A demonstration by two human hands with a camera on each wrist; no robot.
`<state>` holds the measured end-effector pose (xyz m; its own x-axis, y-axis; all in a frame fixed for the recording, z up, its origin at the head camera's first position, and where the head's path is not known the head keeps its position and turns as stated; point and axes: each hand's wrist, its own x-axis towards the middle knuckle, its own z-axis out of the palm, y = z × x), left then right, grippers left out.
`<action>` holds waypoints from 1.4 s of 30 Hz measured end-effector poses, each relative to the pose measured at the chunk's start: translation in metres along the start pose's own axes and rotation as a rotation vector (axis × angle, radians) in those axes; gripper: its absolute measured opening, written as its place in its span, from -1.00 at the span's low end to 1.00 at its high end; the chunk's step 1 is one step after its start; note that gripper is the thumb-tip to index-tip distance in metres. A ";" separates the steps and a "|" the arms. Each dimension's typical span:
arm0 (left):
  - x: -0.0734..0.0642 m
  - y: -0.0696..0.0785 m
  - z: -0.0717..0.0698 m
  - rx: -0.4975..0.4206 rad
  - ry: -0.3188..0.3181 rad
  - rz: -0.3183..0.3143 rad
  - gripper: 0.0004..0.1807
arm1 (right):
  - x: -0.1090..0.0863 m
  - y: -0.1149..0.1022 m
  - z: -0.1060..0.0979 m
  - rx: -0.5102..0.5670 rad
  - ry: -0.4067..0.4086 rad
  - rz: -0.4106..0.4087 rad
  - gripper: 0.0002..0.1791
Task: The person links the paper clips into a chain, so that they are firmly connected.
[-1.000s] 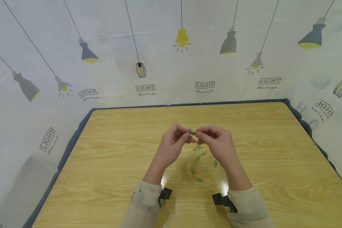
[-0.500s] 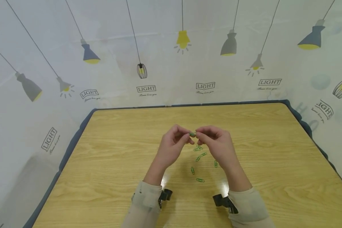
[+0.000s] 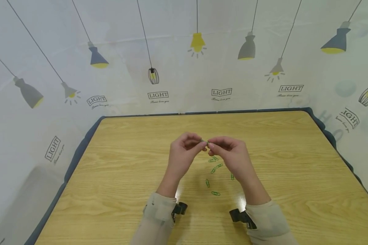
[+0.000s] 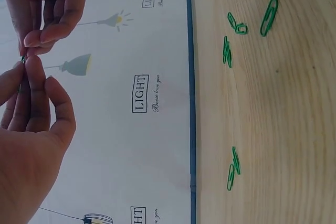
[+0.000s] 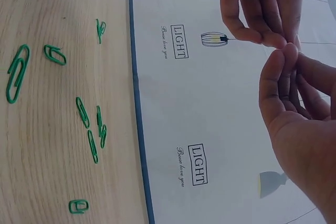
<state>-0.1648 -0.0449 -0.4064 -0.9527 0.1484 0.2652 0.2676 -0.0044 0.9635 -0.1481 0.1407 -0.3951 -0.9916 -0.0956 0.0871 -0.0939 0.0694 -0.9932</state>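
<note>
Over the middle of the table, my left hand (image 3: 184,151) and right hand (image 3: 233,154) meet fingertip to fingertip. Between them both pinch a small green paper clip (image 4: 23,59), thumbs against index fingers. Most of the clip is covered by the fingers; only a thin green sliver shows in the left wrist view, and whether it is one clip or two linked I cannot tell. Below the hands lie several loose green paper clips: one nearest me (image 3: 215,193), one left of it (image 3: 207,183), one beside the right wrist (image 3: 232,176), and a group further back (image 3: 213,159).
The wood-grain table (image 3: 125,163) has a dark blue edging along its far and side borders. Behind it hangs a white backdrop (image 3: 184,85) printed with lamps and LIGHT signs. A black camera mount sits on each wrist, over pale sleeves.
My fingertips have drawn closer together, and the green clip that showed between them is now mostly hidden. The left hand has tilted slightly. Loose clips on the table stay put.
</note>
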 end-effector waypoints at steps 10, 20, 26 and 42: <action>0.001 -0.001 0.002 0.065 0.007 0.055 -0.88 | -0.001 -0.001 0.000 -0.057 0.012 -0.014 -0.76; 0.003 0.003 -0.006 0.120 -0.063 -0.046 -0.89 | -0.001 -0.001 -0.001 -0.153 -0.046 -0.075 -0.80; 0.001 0.003 -0.003 0.065 -0.010 -0.059 -0.88 | 0.000 0.003 0.001 -0.108 -0.010 -0.073 -0.79; -0.005 0.003 0.006 -0.201 0.114 -0.128 -0.80 | -0.006 0.006 0.012 -0.059 0.118 -0.107 -0.78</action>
<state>-0.1585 -0.0398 -0.4053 -0.9901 0.0480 0.1319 0.1206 -0.1905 0.9743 -0.1419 0.1293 -0.4024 -0.9789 0.0115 0.2042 -0.2013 0.1236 -0.9717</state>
